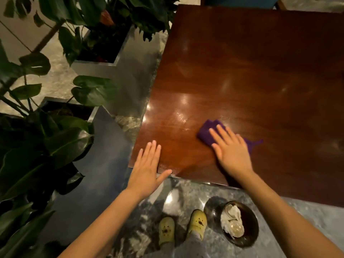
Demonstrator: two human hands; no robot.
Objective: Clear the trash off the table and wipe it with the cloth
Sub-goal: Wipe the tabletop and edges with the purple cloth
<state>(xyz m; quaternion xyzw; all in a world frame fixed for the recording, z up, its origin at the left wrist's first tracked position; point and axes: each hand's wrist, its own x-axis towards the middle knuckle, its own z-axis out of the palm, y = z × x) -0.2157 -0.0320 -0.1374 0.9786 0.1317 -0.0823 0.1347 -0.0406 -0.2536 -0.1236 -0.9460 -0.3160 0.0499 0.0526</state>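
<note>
A purple cloth (205, 132) lies on the glossy dark wooden table (251, 71) near its front edge. My right hand (230, 151) presses flat on the cloth, fingers spread, covering most of it. My left hand (147, 166) rests flat and open on the table's front left corner, holding nothing. On the floor below the table edge stands a dark round bin (240, 223) with crumpled white paper trash (231, 216) inside.
Metal planters (104, 66) with large-leaved plants (55, 138) stand close to the table's left side. My feet in yellow clogs (197, 223) are on the marble floor beside the bin. A chair shows beyond the table's far edge.
</note>
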